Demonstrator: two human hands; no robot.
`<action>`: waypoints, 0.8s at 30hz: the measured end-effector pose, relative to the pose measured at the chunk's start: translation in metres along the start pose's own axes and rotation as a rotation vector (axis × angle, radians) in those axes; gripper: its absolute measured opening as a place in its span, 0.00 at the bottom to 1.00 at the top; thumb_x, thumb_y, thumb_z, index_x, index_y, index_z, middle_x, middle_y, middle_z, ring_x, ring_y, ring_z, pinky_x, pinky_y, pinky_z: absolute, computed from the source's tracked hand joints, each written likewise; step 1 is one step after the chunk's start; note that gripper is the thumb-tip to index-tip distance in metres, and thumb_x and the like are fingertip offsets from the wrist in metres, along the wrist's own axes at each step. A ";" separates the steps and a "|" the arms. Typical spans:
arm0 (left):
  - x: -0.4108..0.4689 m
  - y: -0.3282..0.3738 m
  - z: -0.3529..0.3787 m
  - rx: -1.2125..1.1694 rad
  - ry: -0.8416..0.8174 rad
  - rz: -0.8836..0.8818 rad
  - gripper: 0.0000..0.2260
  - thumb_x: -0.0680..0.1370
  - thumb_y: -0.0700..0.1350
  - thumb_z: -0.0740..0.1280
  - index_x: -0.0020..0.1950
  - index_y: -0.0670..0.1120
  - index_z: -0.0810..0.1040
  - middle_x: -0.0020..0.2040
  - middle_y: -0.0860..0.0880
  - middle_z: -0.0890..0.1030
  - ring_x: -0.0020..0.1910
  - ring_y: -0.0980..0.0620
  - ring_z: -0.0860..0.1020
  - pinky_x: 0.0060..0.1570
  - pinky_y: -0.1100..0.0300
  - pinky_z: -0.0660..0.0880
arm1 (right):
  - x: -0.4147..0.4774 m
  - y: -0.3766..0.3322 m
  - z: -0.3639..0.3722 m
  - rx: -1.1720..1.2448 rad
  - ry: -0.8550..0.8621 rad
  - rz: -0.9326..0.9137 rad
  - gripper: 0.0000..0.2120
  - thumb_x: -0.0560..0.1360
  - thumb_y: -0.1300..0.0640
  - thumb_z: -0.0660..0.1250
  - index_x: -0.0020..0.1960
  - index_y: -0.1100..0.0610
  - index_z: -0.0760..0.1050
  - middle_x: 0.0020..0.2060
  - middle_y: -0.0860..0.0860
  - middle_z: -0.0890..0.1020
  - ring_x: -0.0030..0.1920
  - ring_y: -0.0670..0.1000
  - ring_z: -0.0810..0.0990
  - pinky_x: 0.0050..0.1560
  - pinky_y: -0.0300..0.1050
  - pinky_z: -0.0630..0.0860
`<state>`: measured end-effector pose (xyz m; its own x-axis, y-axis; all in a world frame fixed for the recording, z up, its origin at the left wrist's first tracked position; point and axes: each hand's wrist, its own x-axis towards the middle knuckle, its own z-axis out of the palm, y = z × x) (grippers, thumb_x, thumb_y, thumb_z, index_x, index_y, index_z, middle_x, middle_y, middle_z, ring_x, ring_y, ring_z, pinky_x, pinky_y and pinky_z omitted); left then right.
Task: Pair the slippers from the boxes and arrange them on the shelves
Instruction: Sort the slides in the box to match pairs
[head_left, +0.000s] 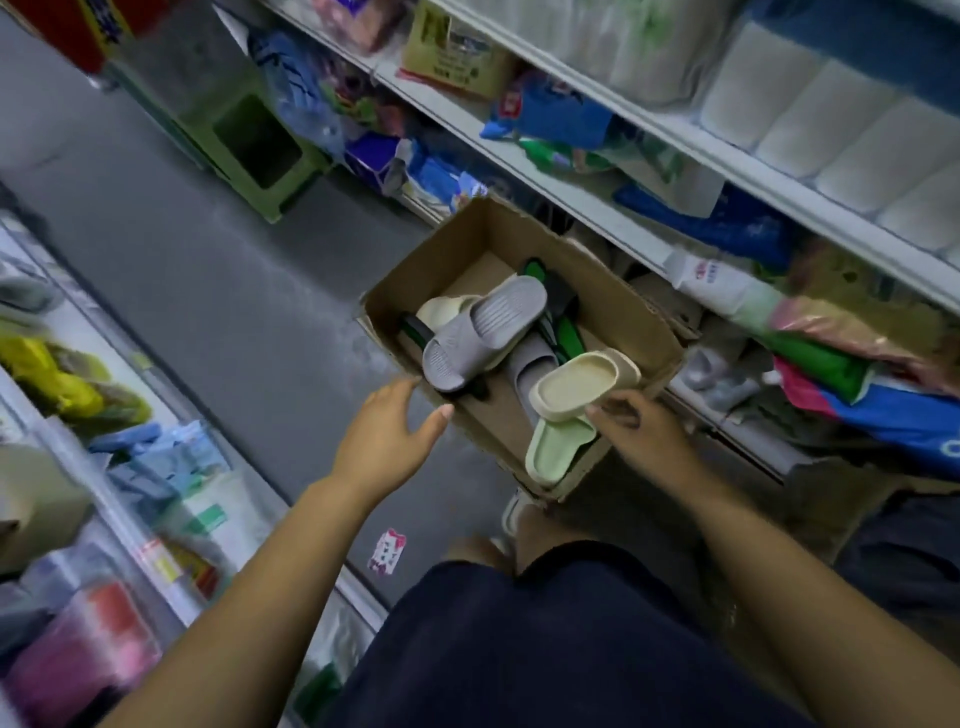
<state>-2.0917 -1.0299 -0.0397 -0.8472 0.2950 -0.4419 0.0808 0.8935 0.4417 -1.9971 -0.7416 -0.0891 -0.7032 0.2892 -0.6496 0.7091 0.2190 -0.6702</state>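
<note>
Slippers (519, 358): where are they?

Loose in an open box (639, 322) on the floor (208, 270), hard against the right shelves (597, 218).

And how do they look?

All moulded slides, jumbled together. A grey slipper (483, 332) with a ribbed strap lies on top at the left, footbed up, toe pointing far and right. A second grey slipper (535, 369) sits under it in the middle. A cream slipper (576, 384) lies on top at the near right, footbed up. Just nearer, a pale green slipper (556, 449) leans in the box's near corner. A second cream slipper (441, 309) peeks out from under the grey one at the far left. Green-and-black slippers (532, 271) lie at the far side, mostly covered.

What about the left hand?

The left hand (389, 421) reaches to the box's near left rim, palm down, fingers straight and spread, thumb out to the right. It holds nothing. Whether its fingertips touch the cardboard I cannot tell.

And the right?

The right hand (639, 426) is at the near right of the box, back upward. Its fingers curl round the near end of the cream slipper with the thumb against the edge, so it has hold of that one. Both forearms are bare and stretch forward from the near side.
</note>
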 end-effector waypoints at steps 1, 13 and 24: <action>0.017 0.001 0.000 -0.003 -0.013 0.006 0.29 0.81 0.62 0.62 0.76 0.46 0.68 0.74 0.46 0.72 0.72 0.46 0.70 0.67 0.52 0.68 | 0.016 -0.002 0.006 0.057 -0.012 0.071 0.22 0.76 0.46 0.71 0.64 0.58 0.76 0.59 0.55 0.81 0.58 0.52 0.80 0.55 0.46 0.75; 0.186 -0.020 0.060 -0.066 -0.222 -0.227 0.32 0.79 0.63 0.65 0.74 0.44 0.68 0.70 0.43 0.75 0.67 0.41 0.74 0.65 0.48 0.72 | 0.146 0.038 0.096 0.931 0.021 0.875 0.34 0.78 0.41 0.67 0.77 0.58 0.63 0.74 0.60 0.69 0.72 0.58 0.72 0.71 0.54 0.71; 0.280 -0.029 0.088 -0.254 -0.451 -0.192 0.32 0.73 0.63 0.73 0.71 0.47 0.72 0.66 0.50 0.78 0.64 0.49 0.76 0.64 0.52 0.75 | 0.143 0.036 0.123 1.220 0.270 0.844 0.10 0.81 0.56 0.67 0.54 0.64 0.76 0.47 0.58 0.80 0.49 0.53 0.81 0.48 0.45 0.80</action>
<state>-2.2853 -0.9433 -0.2448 -0.5207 0.3007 -0.7991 -0.2295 0.8522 0.4702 -2.0787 -0.8066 -0.2506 0.0040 0.1191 -0.9929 0.3165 -0.9420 -0.1117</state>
